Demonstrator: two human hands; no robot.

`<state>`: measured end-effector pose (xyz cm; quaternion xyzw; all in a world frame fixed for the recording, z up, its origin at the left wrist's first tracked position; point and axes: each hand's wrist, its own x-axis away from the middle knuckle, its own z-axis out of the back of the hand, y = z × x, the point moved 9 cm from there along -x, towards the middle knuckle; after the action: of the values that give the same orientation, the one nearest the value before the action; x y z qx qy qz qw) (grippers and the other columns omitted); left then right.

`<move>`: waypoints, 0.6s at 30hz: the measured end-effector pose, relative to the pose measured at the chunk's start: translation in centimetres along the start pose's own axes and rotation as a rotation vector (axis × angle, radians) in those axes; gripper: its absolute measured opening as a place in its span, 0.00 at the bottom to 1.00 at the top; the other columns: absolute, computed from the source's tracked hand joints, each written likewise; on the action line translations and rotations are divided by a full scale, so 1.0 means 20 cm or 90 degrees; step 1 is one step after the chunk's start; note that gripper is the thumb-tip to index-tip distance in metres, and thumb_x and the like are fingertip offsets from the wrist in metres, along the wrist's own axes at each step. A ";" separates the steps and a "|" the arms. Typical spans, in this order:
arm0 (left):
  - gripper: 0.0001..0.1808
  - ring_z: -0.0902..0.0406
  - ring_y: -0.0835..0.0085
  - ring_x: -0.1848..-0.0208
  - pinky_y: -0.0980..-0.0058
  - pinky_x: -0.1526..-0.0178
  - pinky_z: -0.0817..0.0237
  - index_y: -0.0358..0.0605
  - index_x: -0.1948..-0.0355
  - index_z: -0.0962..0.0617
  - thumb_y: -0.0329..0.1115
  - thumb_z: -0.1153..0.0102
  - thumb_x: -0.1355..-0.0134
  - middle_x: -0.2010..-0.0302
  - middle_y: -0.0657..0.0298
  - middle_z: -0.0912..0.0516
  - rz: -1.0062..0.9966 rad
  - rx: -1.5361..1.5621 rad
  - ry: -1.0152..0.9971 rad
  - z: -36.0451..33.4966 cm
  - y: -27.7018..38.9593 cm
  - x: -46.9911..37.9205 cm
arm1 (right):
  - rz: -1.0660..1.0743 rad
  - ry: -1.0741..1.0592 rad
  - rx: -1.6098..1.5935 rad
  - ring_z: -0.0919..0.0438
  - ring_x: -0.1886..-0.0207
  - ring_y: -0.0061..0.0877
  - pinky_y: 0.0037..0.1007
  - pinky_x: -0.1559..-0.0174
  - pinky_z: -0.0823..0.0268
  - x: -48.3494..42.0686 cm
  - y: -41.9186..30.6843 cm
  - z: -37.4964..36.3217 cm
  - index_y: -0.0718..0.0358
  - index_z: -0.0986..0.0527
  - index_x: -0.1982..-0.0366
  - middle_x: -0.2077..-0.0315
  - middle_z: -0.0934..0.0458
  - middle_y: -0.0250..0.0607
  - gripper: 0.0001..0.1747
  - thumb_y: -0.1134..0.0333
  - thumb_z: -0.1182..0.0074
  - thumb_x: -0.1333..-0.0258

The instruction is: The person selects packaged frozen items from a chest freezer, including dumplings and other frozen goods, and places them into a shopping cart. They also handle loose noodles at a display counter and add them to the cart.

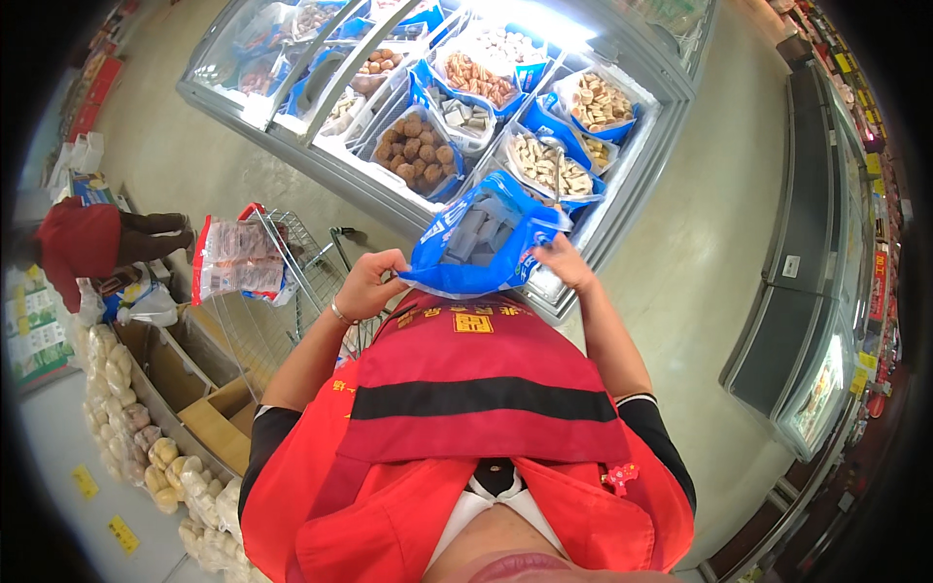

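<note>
A blue printed plastic bag hangs open-mouthed at my waist, against my red apron. Grey block-shaped food pieces lie inside it. My left hand pinches the bag's left edge between thumb and fingers. At its right edge, my right hand grips the plastic. Just beyond stands a lit chest freezer with its sliding glass lid partly back. Brown meatballs fill one opened bag there. Pale sliced pieces fill another, where a metal scoop rests with its handle towards me.
A wire shopping cart stands at my left, with a red-edged food package on it. Farther left is a person in red. Bagged produce lines a divided bin. Dark freezer cases run along the right.
</note>
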<state>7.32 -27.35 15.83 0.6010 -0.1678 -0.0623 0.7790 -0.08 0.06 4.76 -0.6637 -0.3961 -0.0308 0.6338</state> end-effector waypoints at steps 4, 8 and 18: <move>0.04 0.32 0.84 0.70 0.83 0.66 0.40 0.40 0.71 0.24 0.26 0.40 0.42 0.74 0.70 0.25 0.020 0.136 0.002 0.01 -0.04 -0.08 | 0.260 -0.059 0.054 0.39 0.37 0.27 0.35 0.36 0.45 -0.12 -0.12 -0.06 0.55 0.38 0.35 0.41 0.36 0.37 0.43 0.61 0.32 0.52; 0.05 0.26 0.85 0.65 0.84 0.63 0.35 0.40 0.66 0.24 0.25 0.40 0.42 0.69 0.70 0.23 0.044 0.256 -0.130 -0.07 -0.03 -0.30 | 0.203 -0.011 -0.009 0.31 0.48 0.21 0.28 0.43 0.38 -0.28 -0.14 -0.01 0.60 0.32 0.41 0.50 0.29 0.31 0.31 0.58 0.37 0.43; 0.13 0.22 0.65 0.58 0.67 0.51 0.31 0.46 0.58 0.19 0.41 0.42 0.39 0.60 0.57 0.21 -0.088 -0.330 -0.144 0.53 -0.42 -1.52 | -0.007 0.139 -0.151 0.26 0.66 0.12 0.20 0.62 0.32 -0.63 0.02 0.22 0.59 0.26 0.50 0.64 0.23 0.25 0.14 0.60 0.52 0.31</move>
<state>-23.79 -30.29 4.48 0.3813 -0.1911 -0.2227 0.8766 -10.47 -2.22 -3.15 -0.7246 -0.3222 -0.1525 0.5899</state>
